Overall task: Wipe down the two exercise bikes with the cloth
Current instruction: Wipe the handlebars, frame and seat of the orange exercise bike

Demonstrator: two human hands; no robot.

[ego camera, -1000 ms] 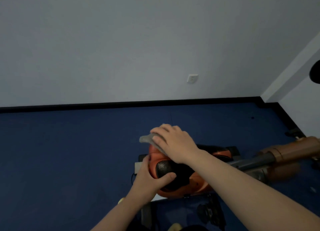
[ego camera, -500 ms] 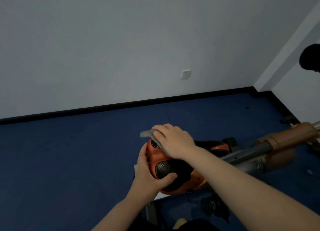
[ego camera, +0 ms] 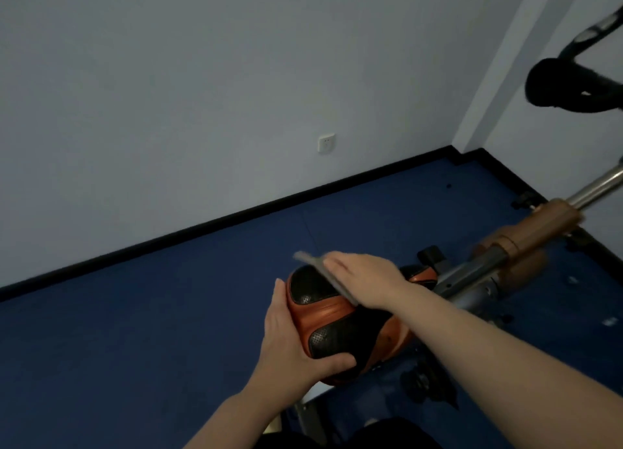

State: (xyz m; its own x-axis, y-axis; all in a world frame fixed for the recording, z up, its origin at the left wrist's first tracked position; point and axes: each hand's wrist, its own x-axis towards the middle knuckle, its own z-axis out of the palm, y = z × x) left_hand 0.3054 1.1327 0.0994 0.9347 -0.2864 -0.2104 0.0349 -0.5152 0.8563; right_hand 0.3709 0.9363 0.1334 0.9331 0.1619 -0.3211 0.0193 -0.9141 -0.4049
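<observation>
So the person is bent over the orange and black padded bike saddle (ego camera: 337, 317), looking down at it from above. The left hand (ego camera: 296, 344) comes in from the bottom of the view with the forearm angled up and to the right. It cups the near left side of the saddle: fingers run up along the orange edge, and the thumb wraps across the perforated black pad at the lower front, so it's gripping the seat.

The right arm crosses in from the lower right corner, long bare forearm stretched diagonally over the seat. The right hand (ego camera: 364, 276) lies palm down on the far top of the saddle, fingers fairly straight and close together, pressing the thin grey cloth (ego camera: 323, 273) flat against it. The cloth sticks out past the fingertips on the left and is a bit blurred, and one edge runs along under the hand toward the wrist. Can't tell whether the thumb pinches it underneath.

Behind the saddle, the grey metal frame tube (ego camera: 472, 273) runs up to the right into a brown plastic sleeve (ego camera: 539, 226) and then a shiny silver post (ego camera: 600, 185). Black curved handlebars (ego camera: 566, 87) show at the top right. Everything sits on dark blue carpet (ego camera: 135, 330), with a white wall socket (ego camera: 326, 143) on the pale wall.
</observation>
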